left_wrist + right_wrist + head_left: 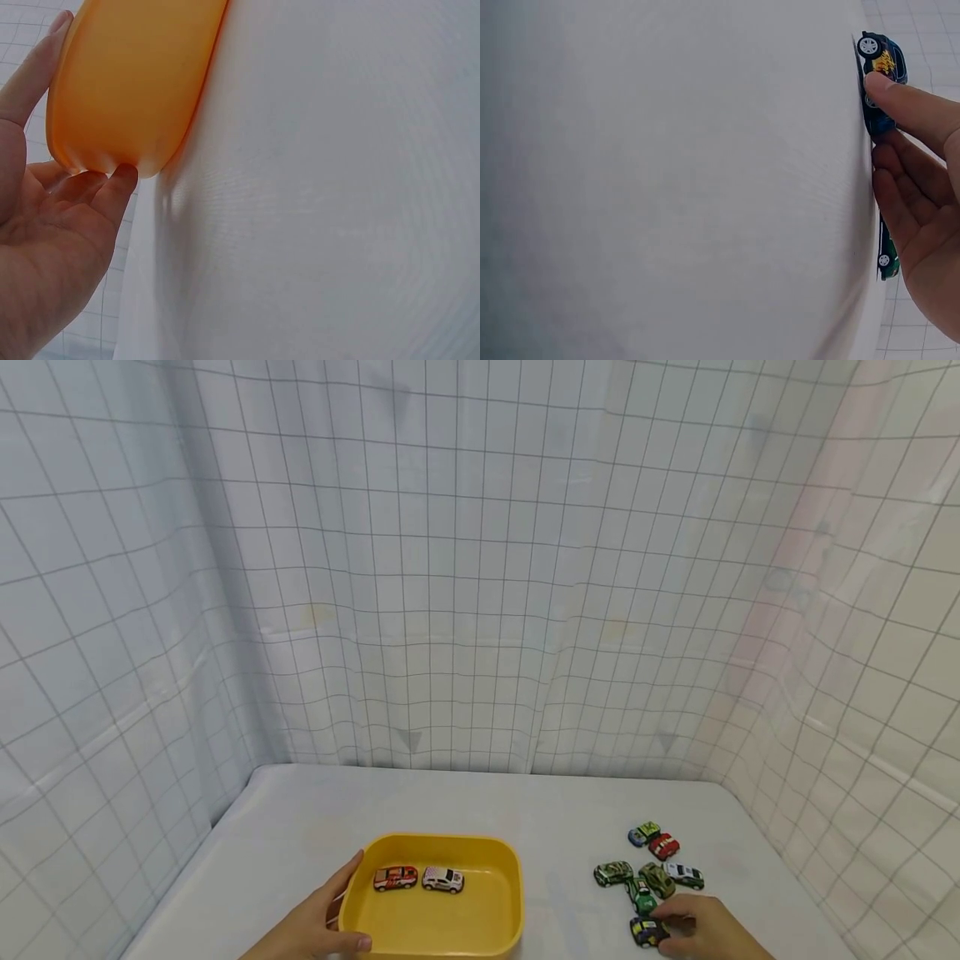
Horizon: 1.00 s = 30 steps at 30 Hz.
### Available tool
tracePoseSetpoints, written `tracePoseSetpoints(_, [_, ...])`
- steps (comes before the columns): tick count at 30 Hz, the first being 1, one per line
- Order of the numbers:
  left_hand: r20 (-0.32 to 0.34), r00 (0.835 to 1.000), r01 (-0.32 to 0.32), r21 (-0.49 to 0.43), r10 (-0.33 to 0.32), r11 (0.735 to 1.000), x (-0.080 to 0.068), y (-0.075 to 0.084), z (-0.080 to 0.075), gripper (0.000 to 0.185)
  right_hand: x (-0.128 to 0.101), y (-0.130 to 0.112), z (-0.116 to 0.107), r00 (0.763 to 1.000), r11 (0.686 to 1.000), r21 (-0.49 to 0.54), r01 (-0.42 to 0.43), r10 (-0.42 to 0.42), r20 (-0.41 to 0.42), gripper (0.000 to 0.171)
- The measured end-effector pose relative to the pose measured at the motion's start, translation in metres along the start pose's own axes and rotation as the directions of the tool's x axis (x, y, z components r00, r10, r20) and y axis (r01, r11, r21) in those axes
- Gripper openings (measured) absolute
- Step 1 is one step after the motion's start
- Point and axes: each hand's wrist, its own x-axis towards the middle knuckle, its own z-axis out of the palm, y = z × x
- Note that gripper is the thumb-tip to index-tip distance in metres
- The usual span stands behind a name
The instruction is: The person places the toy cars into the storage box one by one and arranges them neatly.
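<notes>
Two toy cars sit in my yellow tray (pixel 438 847); seven remain on the table at about three o'clock from it. My left hand (pixel 311 927) grips the tray's near-left corner, thumb on the rim. My right hand (pixel 705 929) pinches the dark flame-painted car (pixel 647 932), nearest of the cluster.

White table (pixel 465 802) under pale cloth, soft even light. Grid-lined white sheeting (pixel 480 568) hangs behind and on both sides, creased, meeting the table edge. Right sheet (pixel 862 610) has a faint pinkish tint.
</notes>
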Motion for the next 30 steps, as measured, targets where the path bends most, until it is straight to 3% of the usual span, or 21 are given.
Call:
tracePoseSetpoints(8, [0.025, 0.999, -0.03, -0.009, 0.03, 1.0, 0.0, 0.001, -0.001, 0.105, -0.004, -0.001, -0.003, 0.999, 0.998, 0.055, 0.033, -0.033, -0.009, 0.027])
tracePoseSetpoints(16, [0.011, 1.0, -0.013, -0.007, 0.013, 1.0, 0.0, -0.001, -0.001, 0.105, -0.004, -0.006, -0.008, 0.994, 0.996, -0.022, 0.083, -0.084, -0.069, 0.032])
tracePoseSetpoints(21, [0.007, 1.0, 0.001, -0.018, -0.001, 1.0, 0.0, -0.002, 0.0, 0.104, -0.001, -0.012, -0.012, 0.994, 0.997, -0.002, 0.078, -0.078, -0.074, 0.032])
tracePoseSetpoints(30, [0.023, 1.0, -0.019, -0.03, 0.019, 0.999, -0.001, 0.0, 0.0, 0.105, 0.006, -0.02, -0.012, 0.982, 0.989, -0.01, 0.146, -0.146, -0.119, 0.032])
